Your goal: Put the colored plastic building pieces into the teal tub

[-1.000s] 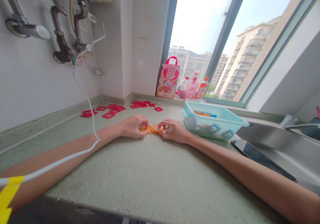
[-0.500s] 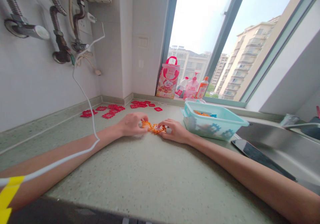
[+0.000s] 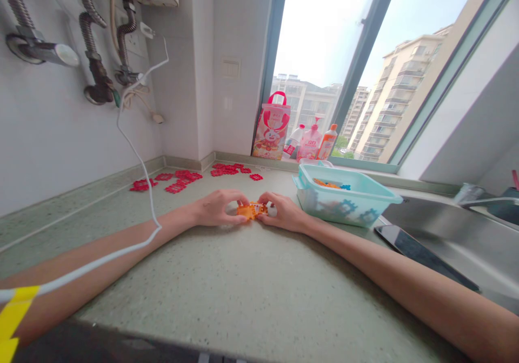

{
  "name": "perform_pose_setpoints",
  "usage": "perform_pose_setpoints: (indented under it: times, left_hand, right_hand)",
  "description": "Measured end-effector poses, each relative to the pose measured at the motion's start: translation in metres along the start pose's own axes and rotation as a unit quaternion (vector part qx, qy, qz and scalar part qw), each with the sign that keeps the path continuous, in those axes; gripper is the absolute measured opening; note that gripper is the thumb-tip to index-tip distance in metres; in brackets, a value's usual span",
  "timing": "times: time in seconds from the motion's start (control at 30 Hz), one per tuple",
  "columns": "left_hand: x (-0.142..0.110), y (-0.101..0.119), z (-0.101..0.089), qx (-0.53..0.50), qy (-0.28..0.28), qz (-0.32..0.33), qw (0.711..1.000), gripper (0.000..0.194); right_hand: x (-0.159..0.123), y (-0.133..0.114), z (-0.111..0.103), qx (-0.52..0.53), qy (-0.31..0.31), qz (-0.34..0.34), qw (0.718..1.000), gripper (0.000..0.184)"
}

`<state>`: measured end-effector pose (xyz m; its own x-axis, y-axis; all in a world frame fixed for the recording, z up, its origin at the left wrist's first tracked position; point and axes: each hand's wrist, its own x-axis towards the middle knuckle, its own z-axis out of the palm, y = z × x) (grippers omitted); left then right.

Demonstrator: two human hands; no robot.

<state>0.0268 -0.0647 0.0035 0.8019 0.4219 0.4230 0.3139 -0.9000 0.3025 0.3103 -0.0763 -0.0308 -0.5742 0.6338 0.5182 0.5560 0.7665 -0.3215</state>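
Note:
Orange interlocking plastic pieces (image 3: 252, 210), notched along their edges, are held between my hands just over the counter (image 3: 243, 287). My left hand (image 3: 221, 207) pinches an orange piece at the left, thumb below and fingers above. On the right, my right hand (image 3: 279, 212) grips the other orange piece, which shows a whitish patch near its middle. The two pieces meet between the hands; whether they are locked together I cannot tell. Several red interlocking pieces (image 3: 184, 178) lie flat on the counter beyond my left hand.
A pale turquoise tub (image 3: 344, 195) with orange and blue pieces stands right of my right hand. A phone (image 3: 421, 255) lies by the sink (image 3: 466, 244). A white cable (image 3: 140, 163) hangs across my left forearm. Bottles (image 3: 310, 142) and a pink bag (image 3: 271, 130) line the windowsill.
My left hand has shifted slightly right and down, and its orange piece now shows its flat face close against the other. My right hand has barely moved.

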Motion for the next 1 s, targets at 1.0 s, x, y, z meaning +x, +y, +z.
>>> perform_pose_setpoints:
  times: [1.0]
  left_hand:
    - [0.001,0.010,0.003,-0.021,-0.053,0.011,0.998,0.036]
  right_hand:
    - [0.000,-0.003,-0.004,0.009,-0.017,-0.013,1.000,0.027]
